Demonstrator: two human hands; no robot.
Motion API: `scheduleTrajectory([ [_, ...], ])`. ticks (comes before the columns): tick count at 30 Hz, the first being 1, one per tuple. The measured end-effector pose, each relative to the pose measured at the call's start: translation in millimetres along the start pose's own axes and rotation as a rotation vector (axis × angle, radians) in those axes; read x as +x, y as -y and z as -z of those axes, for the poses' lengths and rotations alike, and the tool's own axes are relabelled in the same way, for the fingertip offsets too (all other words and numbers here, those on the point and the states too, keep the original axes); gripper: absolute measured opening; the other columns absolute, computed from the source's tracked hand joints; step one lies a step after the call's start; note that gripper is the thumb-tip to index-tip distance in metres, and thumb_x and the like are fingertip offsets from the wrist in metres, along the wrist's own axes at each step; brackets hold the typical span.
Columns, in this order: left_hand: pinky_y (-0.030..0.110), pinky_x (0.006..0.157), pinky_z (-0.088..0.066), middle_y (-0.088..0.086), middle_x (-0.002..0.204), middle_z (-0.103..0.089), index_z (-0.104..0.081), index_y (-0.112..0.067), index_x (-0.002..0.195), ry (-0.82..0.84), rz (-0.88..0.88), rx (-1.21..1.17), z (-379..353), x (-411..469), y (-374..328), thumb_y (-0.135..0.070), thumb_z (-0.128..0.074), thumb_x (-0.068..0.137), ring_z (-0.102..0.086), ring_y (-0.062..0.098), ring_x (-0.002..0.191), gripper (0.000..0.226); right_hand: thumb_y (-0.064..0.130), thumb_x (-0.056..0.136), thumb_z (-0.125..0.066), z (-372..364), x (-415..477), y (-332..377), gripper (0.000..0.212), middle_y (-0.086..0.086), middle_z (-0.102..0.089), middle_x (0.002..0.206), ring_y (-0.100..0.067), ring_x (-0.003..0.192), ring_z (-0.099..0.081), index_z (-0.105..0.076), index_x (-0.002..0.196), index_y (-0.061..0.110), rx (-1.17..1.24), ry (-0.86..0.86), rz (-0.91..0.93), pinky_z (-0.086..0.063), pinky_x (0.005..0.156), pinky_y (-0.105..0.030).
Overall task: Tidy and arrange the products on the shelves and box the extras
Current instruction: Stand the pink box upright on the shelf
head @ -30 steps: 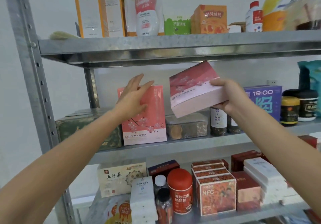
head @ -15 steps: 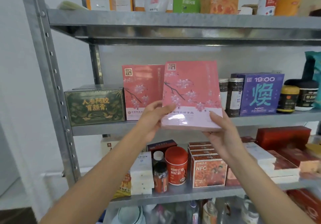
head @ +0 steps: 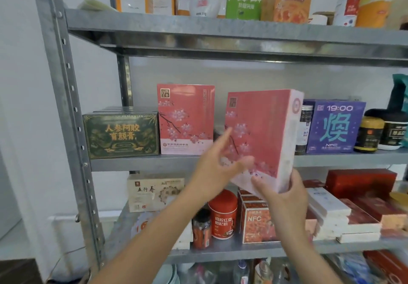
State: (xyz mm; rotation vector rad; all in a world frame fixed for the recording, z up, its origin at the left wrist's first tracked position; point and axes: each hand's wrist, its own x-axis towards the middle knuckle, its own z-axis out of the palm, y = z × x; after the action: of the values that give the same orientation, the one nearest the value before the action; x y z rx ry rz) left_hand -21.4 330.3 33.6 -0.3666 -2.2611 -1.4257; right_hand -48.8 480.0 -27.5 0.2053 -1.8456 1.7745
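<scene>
I hold a pink blossom-print box upright in front of the middle shelf. My right hand grips its lower right corner from below. My left hand, blurred, has straight fingers against the box's front lower left. A matching pink box stands on the shelf just to the left, with a gap between the two. A green and gold box sits left of that.
A purple "19:00" box, dark jars and black-lidded tubs fill the shelf's right side. The top shelf carries bottles and cartons. The lower shelf holds a red tin, NFC boxes and stacked flat boxes. A steel upright stands left.
The held box has shifted right and turned so its right side shows. My left hand slid from the box's bottom left edge onto its front with fingers straightened. The camera moved closer.
</scene>
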Motion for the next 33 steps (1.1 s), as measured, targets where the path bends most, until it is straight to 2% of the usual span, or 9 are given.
scheduleTrajectory([
  [3, 0.009, 0.086, -0.044, -0.030, 0.137, -0.046, -0.015, -0.042, 0.153, 0.168, 0.038, -0.299, -17.4, -9.5, -20.2, -0.060, -0.075, 0.070, -0.047, -0.022, 0.110, 0.104, 0.034, 0.073, -0.081, -17.3, -26.7, 10.2, 0.056, 0.025, -0.059, 0.092, 0.006, 0.082, -0.059, -0.045, 0.113, 0.047, -0.087, -0.121, 0.084, -0.042, 0.065, -0.016],
  [5, 0.017, 0.083, -0.053, -0.020, 0.124, -0.061, -0.037, -0.032, 0.144, 0.103, 0.030, -0.413, -23.3, -10.8, -24.6, -0.039, -0.082, 0.074, -0.058, -0.008, 0.110, 0.084, 0.027, 0.076, -0.079, -24.7, -41.9, 13.9, 0.074, 0.024, -0.059, 0.109, -0.004, 0.100, -0.060, -0.035, 0.128, 0.054, -0.157, -0.078, 0.123, -0.046, 0.074, -0.020],
  [8, 0.028, 0.078, -0.057, 0.003, 0.103, -0.070, -0.056, -0.012, 0.120, -0.113, 0.078, -0.556, -19.7, -12.2, -25.5, -0.023, -0.080, 0.067, -0.069, 0.016, 0.097, 0.059, 0.022, 0.081, -0.075, -25.4, -62.7, 14.0, 0.092, 0.005, -0.037, 0.154, -0.021, 0.139, -0.040, -0.018, 0.152, 0.037, -0.243, 0.066, 0.418, -0.047, 0.102, -0.048],
  [13, 0.024, 0.054, -0.053, -0.007, 0.059, -0.061, -0.055, -0.014, 0.088, -0.138, 0.180, -0.625, 16.4, -8.8, -9.3, -0.017, -0.080, 0.074, -0.062, 0.011, 0.059, 0.029, 0.073, 0.081, -0.048, -5.7, -36.4, 15.4, 0.090, 0.024, 0.002, 0.161, 0.002, 0.146, -0.003, -0.006, 0.154, 0.041, -0.108, 0.100, 0.323, -0.013, 0.114, -0.042],
  [16, 0.030, 0.064, -0.056, 0.000, 0.074, -0.063, -0.054, -0.008, 0.096, -0.051, 0.214, -0.640, 37.6, -8.4, -6.3, -0.028, -0.076, 0.067, -0.063, 0.017, 0.069, 0.042, 0.086, 0.066, -0.055, 14.8, 7.9, 25.0, 0.102, 0.011, -0.018, 0.161, -0.007, 0.142, -0.025, -0.017, 0.150, 0.043, 0.029, 0.173, -0.064, -0.024, 0.110, -0.043],
  [21, 0.041, 0.083, -0.049, 0.016, 0.102, -0.054, -0.050, -0.012, 0.110, 0.026, 0.266, -0.759, 46.7, -3.3, -3.5, -0.028, -0.070, 0.065, -0.055, 0.029, 0.091, 0.051, 0.066, 0.060, -0.079, 36.5, 41.9, 24.3, 0.069, -0.008, -0.067, 0.124, -0.025, 0.112, -0.065, -0.070, 0.117, 0.028, 0.416, 0.942, -0.307, -0.056, 0.083, -0.034],
  [25, 0.031, 0.069, -0.054, 0.002, 0.088, -0.062, -0.053, -0.014, 0.106, 0.019, 0.276, -0.646, 47.8, -2.2, -12.1, -0.032, -0.074, 0.077, -0.062, 0.016, 0.070, 0.040, 0.052, 0.038, -0.094, 25.8, 31.4, 25.5, 0.076, -0.015, -0.074, 0.101, -0.030, 0.091, -0.072, -0.073, 0.098, 0.012, 0.453, 0.733, -0.264, -0.058, 0.067, -0.030],
  [29, 0.026, 0.098, -0.044, -0.004, 0.133, -0.047, -0.041, -0.027, 0.134, -0.331, 0.042, 0.051, 50.0, -9.1, -25.4, -0.024, -0.073, 0.084, -0.050, 0.010, 0.116, 0.060, 0.041, 0.059, -0.087, 10.7, 7.9, 44.8, 0.048, 0.004, -0.074, 0.075, -0.002, 0.067, -0.070, -0.068, 0.096, 0.018, 0.102, 0.325, 0.065, -0.049, 0.050, -0.013],
  [33, 0.025, 0.100, -0.046, -0.023, 0.136, -0.050, -0.031, -0.039, 0.146, 0.065, 0.024, -0.178, 31.9, -36.4, -47.3, -0.057, -0.083, 0.057, -0.049, -0.009, 0.120, 0.104, 0.053, 0.070, -0.071, -15.4, -35.3, 61.5, 0.054, 0.017, -0.060, 0.067, 0.003, 0.050, -0.056, -0.057, 0.114, 0.023, -0.529, 0.043, 0.380, -0.039, 0.044, -0.005],
])
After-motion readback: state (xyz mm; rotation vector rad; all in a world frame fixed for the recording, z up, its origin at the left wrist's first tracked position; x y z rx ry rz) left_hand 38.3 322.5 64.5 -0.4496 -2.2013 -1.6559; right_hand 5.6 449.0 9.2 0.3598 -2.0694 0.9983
